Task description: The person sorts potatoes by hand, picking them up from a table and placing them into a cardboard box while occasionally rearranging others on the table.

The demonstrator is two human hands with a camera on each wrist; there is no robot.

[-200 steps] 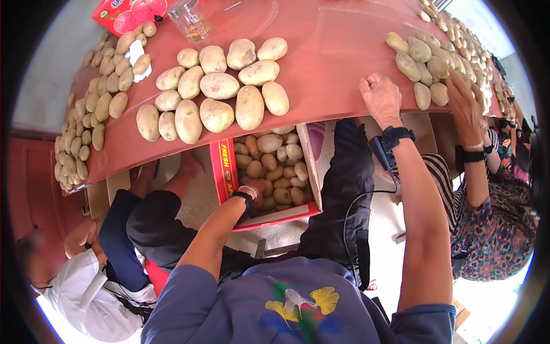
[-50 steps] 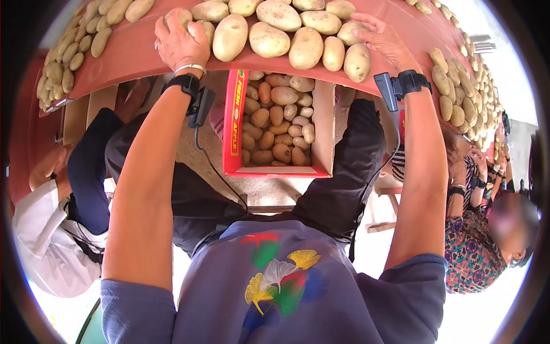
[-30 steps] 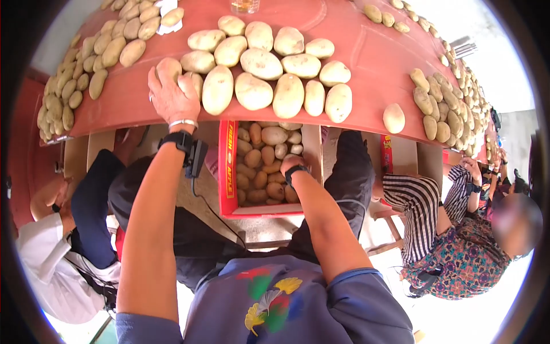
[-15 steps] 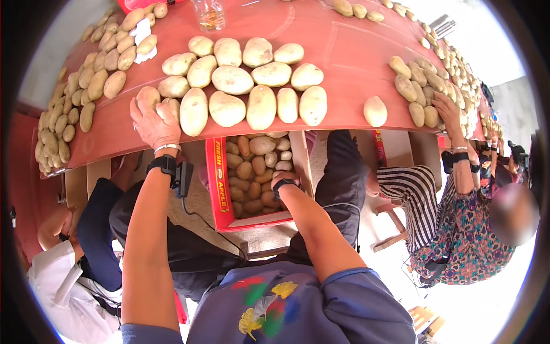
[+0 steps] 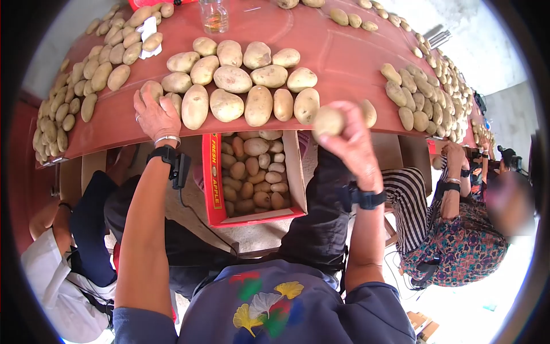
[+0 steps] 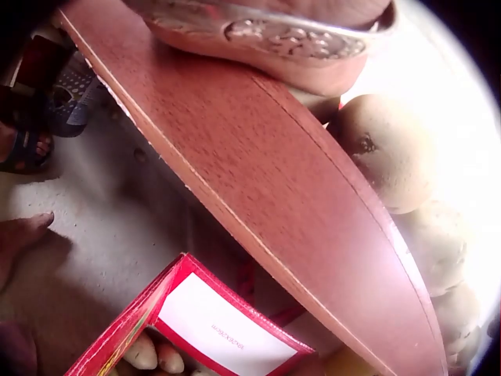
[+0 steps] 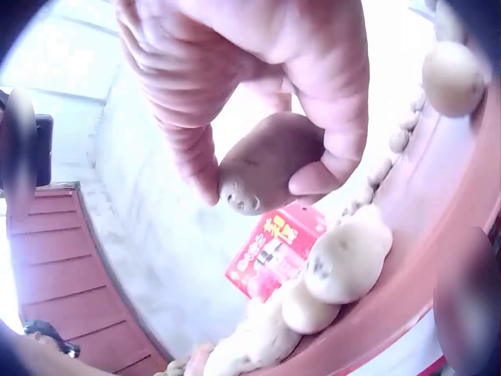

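In the head view, the left hand [image 5: 156, 117] lies at the near left corner of a group of potatoes [image 5: 232, 79], fingers and thumb around an end potato [image 5: 152, 90]. Its wrist camera shows the bracelet and the table edge, not the fingertips. The right hand [image 5: 354, 142] pinches a potato [image 5: 328, 121] between thumb and fingers, above the table's near edge, right of the group. From the right wrist, that potato [image 7: 270, 160] shows clear of the other potatoes. A lone potato [image 5: 369, 113] sits just behind this hand.
Below the table edge stands a red open carton [image 5: 215, 179] with several potatoes inside. More potatoes lie in piles at the table's left [image 5: 89, 106] and right [image 5: 421, 97]. A clear cup [image 5: 214, 17] stands at the back. Other people sit on both sides.
The right hand has come up out of the carton and moved right, now with a potato in its fingers. The left hand has stayed at the group's left end.
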